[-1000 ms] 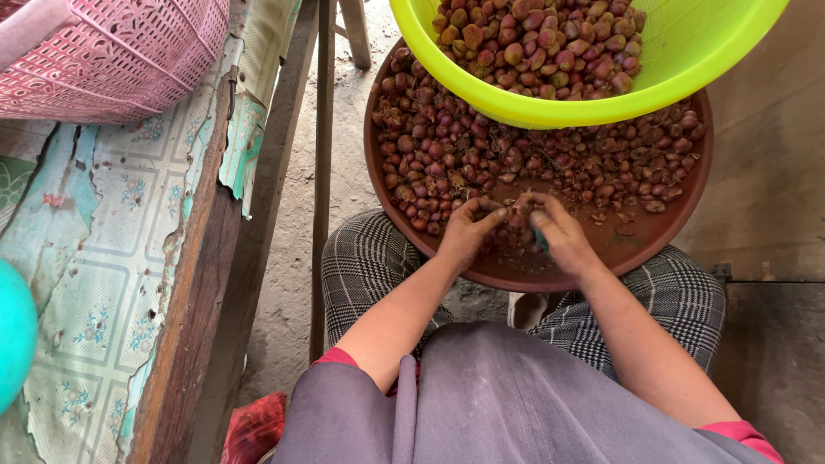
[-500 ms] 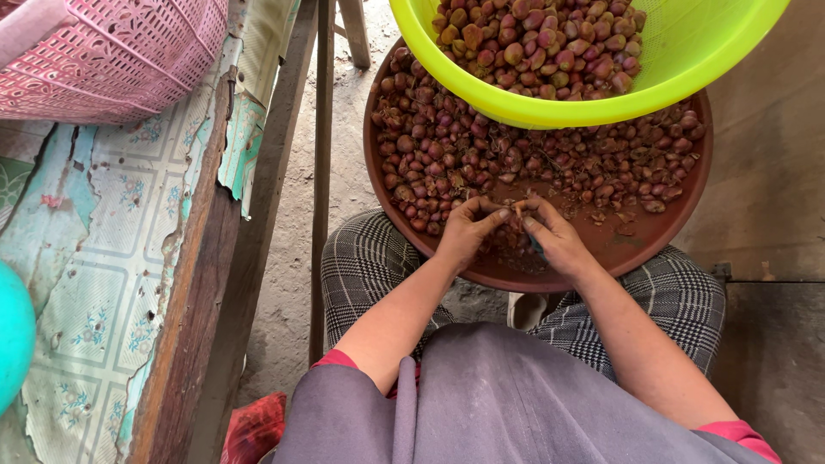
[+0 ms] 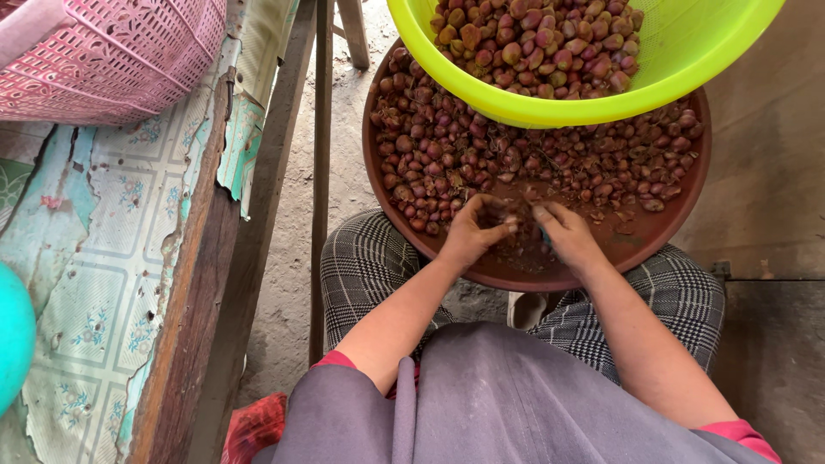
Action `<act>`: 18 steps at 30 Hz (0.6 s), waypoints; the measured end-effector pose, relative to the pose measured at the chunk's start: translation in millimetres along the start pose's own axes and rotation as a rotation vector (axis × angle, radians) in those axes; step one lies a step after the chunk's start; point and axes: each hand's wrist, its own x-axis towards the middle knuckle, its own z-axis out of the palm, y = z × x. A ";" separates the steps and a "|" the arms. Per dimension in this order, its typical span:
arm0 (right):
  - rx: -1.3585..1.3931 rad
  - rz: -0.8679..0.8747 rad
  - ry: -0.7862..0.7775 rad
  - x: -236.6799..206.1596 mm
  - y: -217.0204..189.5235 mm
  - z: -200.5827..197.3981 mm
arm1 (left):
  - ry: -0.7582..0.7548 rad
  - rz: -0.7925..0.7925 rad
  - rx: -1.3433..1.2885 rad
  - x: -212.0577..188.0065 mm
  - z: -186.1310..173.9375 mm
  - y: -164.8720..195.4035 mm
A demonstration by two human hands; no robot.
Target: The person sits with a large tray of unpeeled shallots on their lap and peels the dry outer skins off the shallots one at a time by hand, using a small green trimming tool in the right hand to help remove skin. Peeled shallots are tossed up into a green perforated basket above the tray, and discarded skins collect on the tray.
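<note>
Two hands met over the near part of a round brown plastic tray (image 3: 679, 225) heaped with small reddish-brown shallots (image 3: 447, 155).

The left hand (image 3: 474, 234) curled its fingers around one shallot at the tray's near edge; the right hand (image 3: 567, 236), just beside it, was closed on something I could not make out; a lime-green plastic bowl (image 3: 713, 60) of peeled shallots overlapped the tray's far side; a pink plastic basket (image 3: 112, 56) sat well left of the tray.

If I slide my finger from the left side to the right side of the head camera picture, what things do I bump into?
Teal ball → pink basket → worn patterned tabletop → wooden post → left hand → right hand, both in the brown tray of small reddish bulbs.
</note>
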 end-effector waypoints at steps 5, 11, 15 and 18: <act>-0.164 -0.130 0.067 -8.9 -7.6 11.9 | 0.028 -0.021 -0.030 4.0 -3.2 18.5; -0.106 -0.366 0.151 0.4 -11.1 2.6 | 0.129 -0.017 0.228 12.1 -55.1 30.9; -0.060 -0.068 0.101 1.1 -4.9 5.8 | 0.144 0.382 1.085 10.7 -44.5 9.2; -0.126 -0.086 0.099 3.5 0.2 12.4 | 0.070 0.525 1.409 23.9 -34.5 -2.2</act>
